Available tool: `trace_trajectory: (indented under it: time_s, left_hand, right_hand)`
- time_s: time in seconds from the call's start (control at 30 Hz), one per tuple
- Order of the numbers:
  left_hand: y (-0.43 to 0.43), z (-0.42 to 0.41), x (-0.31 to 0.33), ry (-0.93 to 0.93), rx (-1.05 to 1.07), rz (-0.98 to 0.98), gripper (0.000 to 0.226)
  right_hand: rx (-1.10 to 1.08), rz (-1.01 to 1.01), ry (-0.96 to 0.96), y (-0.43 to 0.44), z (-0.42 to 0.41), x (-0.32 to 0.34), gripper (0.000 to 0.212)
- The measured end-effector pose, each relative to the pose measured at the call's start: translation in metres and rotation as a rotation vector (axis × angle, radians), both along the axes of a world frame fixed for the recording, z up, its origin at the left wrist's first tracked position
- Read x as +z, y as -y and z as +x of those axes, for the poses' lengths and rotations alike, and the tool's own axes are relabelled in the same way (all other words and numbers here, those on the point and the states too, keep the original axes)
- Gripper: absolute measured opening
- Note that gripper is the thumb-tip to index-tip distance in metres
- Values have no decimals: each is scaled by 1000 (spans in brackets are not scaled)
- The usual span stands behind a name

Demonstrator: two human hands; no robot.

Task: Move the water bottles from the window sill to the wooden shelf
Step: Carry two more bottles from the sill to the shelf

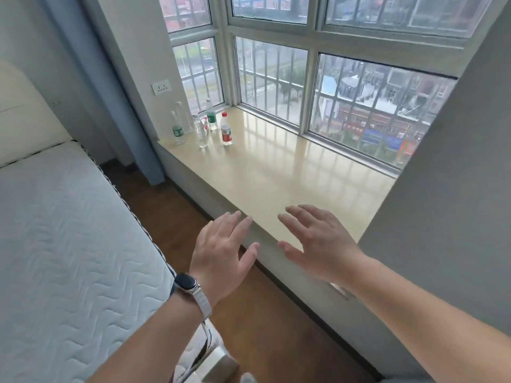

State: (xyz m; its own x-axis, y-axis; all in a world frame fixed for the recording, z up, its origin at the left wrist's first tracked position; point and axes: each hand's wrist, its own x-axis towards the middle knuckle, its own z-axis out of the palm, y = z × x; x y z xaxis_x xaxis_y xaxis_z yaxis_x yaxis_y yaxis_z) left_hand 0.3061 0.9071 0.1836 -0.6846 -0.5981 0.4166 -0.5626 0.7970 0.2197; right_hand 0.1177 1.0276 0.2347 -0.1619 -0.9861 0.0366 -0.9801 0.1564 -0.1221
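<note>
Fingers (240, 230): both sets straight, spread wide, holding nothing.
L hand (221, 252): palm down, in the air over the near edge of the window sill (262, 172); watch (186, 283) w/ pale strap on the wrist.
R hand (318, 244): palm down, just right of L hand, over the sill's near-right end; can't tell if it touches the surface.
Water bottles (201, 132): small cluster, all upright, at the sill's far-left end by the wall corner; well apart from both hands.
Red-label bottle (226, 129): red cap, rightmost of the group.
Green-label bottle (177, 128): leftmost in the near row; clear one stands between it & the red one.
Back row: more bottles close to the window (276, 78), partly hidden; exact count unclear.
Mattress (69, 230): white, quilted, left of the sill, wood floor (262, 313) between.
Socket (161, 86): on the wall above the bottles.
</note>
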Motion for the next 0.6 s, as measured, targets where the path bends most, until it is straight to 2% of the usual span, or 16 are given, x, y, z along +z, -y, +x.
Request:
trace_trajectory:
  time_s: [0.2,0.5,0.6]
  left_hand:
    - [106,27,0,0,39,-25,53]
    - [197,48,-9,-20,143,-32,52]
    - [223,50,-11,-23,194,-57,50]
  right_hand:
    - [32,12,-32,109,26,12,82]
    - [125,14,-25,224,27,7,78]
    - [189,-13,-49,261,22,-5,68]
